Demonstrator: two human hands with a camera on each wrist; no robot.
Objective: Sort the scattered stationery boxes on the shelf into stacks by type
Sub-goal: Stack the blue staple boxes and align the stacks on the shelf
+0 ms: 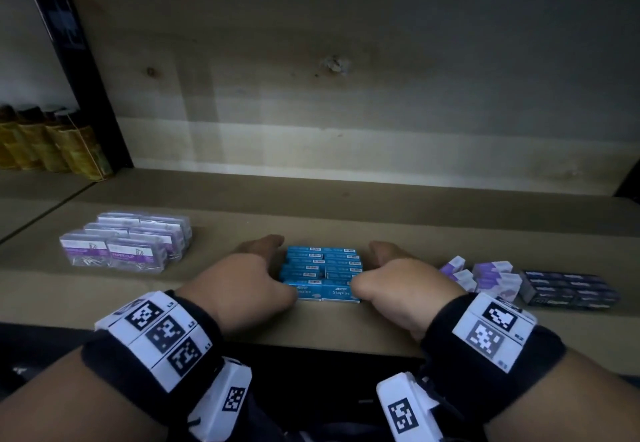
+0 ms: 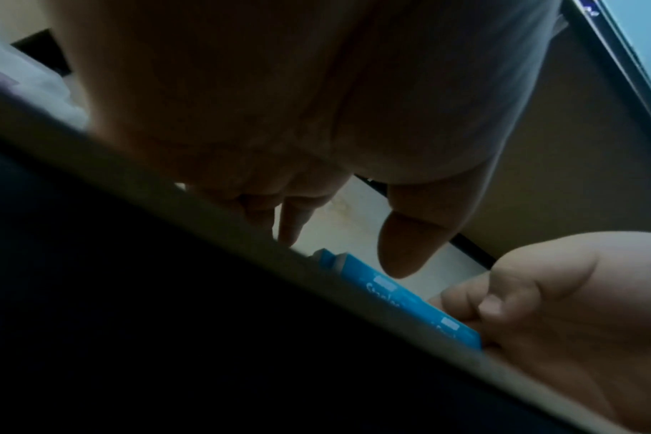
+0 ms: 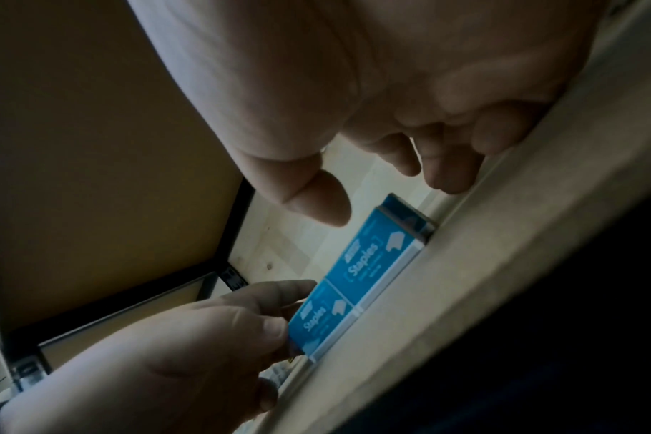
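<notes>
A tight block of blue staples boxes (image 1: 322,268) lies near the front of the wooden shelf (image 1: 311,330). My left hand (image 1: 263,265) lies against its left side and my right hand (image 1: 384,265) against its right side. On both hands the fingers stretch along the block and the thumbs sit at its front corners. In the right wrist view the left hand (image 3: 205,337) touches the front left blue box (image 3: 316,317), and the right thumb (image 3: 316,199) hovers just above the box beside it. The left wrist view shows the right hand (image 2: 558,293) at the blue boxes (image 2: 409,296).
Clear boxes of paper clips with purple labels (image 1: 128,244) are grouped at the left. On the right lie purple and white boxes (image 1: 491,275), some tipped, and a block of dark boxes (image 1: 568,289). Yellow bottles (image 1: 52,143) stand on the neighbouring shelf at far left.
</notes>
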